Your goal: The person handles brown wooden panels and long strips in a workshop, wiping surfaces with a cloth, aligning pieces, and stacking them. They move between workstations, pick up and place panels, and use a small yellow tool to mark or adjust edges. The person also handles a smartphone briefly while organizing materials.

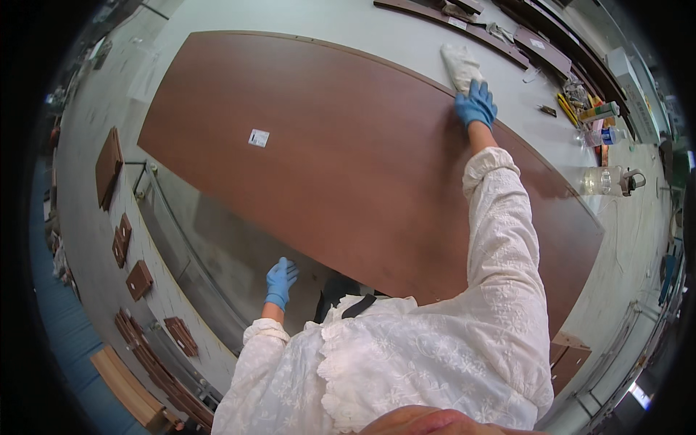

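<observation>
My right hand [475,109], in a blue glove, reaches over the far edge of a large brown board [326,145]. It is closed on the near end of a folded white cloth [460,62], with the thumb on one side and the fingers on the other. A small white label [259,138] is stuck on the board's left part. My left hand [281,281], gloved in blue too, hangs beside the board's near edge. Its fingers are loosely bent and somewhat apart, and nothing shows in it.
Brown strips [457,32] lie beyond the board on the pale table [413,29]. At the right are a clear jug [602,181], a bottle [607,136] and a tube [600,111]. Several small brown panels [139,280] and a metal rail [185,239] are at the left.
</observation>
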`<state>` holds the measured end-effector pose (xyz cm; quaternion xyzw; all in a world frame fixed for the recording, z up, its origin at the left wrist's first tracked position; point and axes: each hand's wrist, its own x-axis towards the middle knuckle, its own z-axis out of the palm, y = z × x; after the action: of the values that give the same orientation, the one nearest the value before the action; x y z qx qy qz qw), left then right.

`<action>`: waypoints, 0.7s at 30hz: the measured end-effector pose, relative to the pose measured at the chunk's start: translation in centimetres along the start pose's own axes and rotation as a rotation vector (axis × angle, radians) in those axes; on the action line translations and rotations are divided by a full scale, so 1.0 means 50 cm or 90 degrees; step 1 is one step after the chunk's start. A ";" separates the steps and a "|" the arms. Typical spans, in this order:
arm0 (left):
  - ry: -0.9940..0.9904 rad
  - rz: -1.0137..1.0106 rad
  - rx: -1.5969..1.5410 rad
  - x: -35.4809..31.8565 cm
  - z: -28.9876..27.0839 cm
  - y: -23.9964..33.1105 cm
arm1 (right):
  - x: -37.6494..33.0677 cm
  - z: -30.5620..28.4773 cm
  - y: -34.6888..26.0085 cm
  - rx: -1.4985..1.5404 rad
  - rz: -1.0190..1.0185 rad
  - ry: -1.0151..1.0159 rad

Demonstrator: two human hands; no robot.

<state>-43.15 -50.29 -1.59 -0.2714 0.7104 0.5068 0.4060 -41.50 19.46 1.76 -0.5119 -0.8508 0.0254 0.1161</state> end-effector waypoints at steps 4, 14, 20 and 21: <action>0.060 -0.055 -0.193 0.072 -0.025 0.117 | 0.015 0.015 -0.092 -0.012 -0.137 0.013; -0.098 -0.078 -0.416 0.226 -0.041 0.378 | -0.013 0.028 -0.137 -0.024 -0.128 -0.054; -0.146 -0.122 -0.460 0.223 -0.072 0.361 | -0.055 -0.010 -0.172 -0.061 -0.048 -0.139; -0.170 -0.104 -0.455 0.221 -0.081 0.356 | -0.072 -0.016 -0.172 -0.053 -0.035 -0.138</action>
<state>-64.36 -47.76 -1.46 -0.3832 0.4060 0.7194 0.4133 -47.15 12.16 3.32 -0.4871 -0.8723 0.0419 0.0024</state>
